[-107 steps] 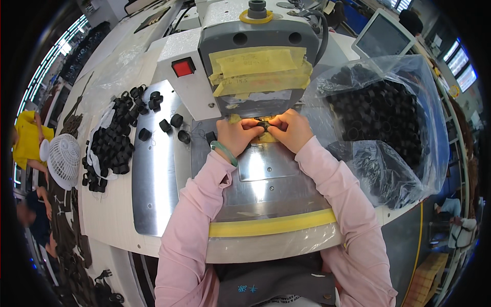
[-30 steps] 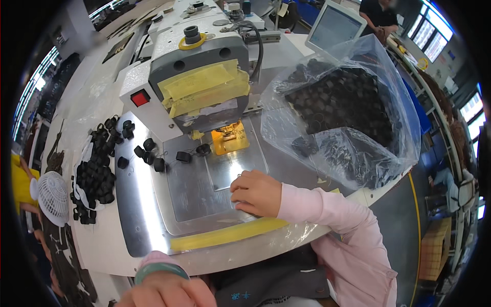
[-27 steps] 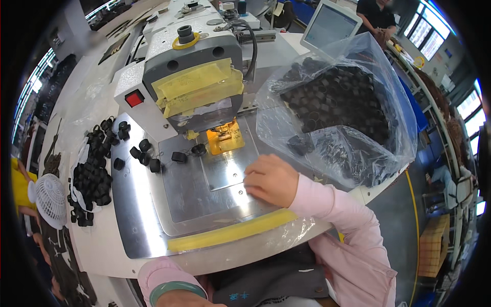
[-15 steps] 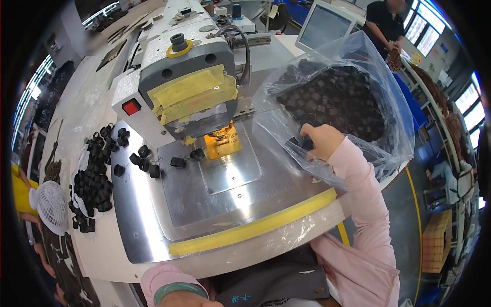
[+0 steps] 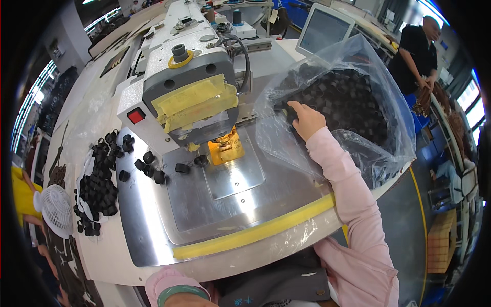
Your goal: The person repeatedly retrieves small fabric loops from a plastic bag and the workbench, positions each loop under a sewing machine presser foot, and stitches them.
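Note:
A clear plastic bag (image 5: 273, 134) full of small black fabric loops (image 5: 337, 100) lies to the right of an industrial sewing machine (image 5: 197, 77). Reaching over the bag's near left side, at the edge of the pile, is my right hand (image 5: 309, 122); its index finger is stretched out, the thumb lies apart below it, and nothing shows between them. My left hand (image 5: 186, 301) is at the bottom edge below the table, a green bangle on its wrist, its fingers out of sight. Under the machine head, an orange-lit clamp plate (image 5: 227, 148) sits on the metal bed, with several loose loops (image 5: 182, 168) left of it.
A heap of black loops (image 5: 97, 192) covers the table's left side, beside a white fan (image 5: 57, 211). Yellow tape (image 5: 255, 227) runs along the bed's front edge. A screen (image 5: 325, 31) stands behind the bag. Far right, another person (image 5: 415, 56) holds a brown bundle.
My right hand has moved up and left along the bag, and its index finger has straightened. The person at far right has shifted rightward in view. My left hand stays low.

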### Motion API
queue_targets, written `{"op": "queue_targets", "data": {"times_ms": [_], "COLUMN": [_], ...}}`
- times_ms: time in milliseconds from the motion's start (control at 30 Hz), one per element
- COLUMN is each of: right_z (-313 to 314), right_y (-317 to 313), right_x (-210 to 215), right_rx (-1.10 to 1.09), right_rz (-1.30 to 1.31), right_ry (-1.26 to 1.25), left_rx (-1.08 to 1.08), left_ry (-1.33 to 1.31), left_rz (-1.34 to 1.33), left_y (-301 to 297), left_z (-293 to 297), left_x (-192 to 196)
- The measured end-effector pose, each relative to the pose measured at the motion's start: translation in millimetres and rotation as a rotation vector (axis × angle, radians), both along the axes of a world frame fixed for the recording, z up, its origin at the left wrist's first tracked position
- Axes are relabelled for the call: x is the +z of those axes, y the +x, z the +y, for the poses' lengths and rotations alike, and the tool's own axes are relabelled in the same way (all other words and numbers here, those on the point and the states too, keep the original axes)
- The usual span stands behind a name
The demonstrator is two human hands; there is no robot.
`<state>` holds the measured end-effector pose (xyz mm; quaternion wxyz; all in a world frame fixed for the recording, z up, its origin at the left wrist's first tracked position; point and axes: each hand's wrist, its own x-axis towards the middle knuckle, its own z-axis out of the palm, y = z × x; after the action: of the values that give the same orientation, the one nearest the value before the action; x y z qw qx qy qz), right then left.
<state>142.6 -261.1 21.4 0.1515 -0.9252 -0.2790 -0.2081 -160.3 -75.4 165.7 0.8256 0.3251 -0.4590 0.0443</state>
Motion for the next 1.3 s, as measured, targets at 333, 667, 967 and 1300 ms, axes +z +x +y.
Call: {"op": "queue_targets", "data": {"times_ms": [333,667,967,1300], "right_z": [23,91,96,90], "right_y": [-31,-70,-83,-87], "right_x": [29,7,2,1], "right_rx": [0.410,0.471,0.363,0.524], "right_rz": [0.843,1.548,1.696,1.913], "right_ry": [0.939,1.031,0.911,0.762], "left_rx": [0.037,1.149,1.457,1.345], "left_ry": [-0.004,0.861,0.933,1.028], "left_rz": [-0.040,-0.201,-0.066,-0.349], "left_y": [3,88,119,122], "left_z": [2,31,59,63], "left_x": [-3,-79,-138,-139]}}
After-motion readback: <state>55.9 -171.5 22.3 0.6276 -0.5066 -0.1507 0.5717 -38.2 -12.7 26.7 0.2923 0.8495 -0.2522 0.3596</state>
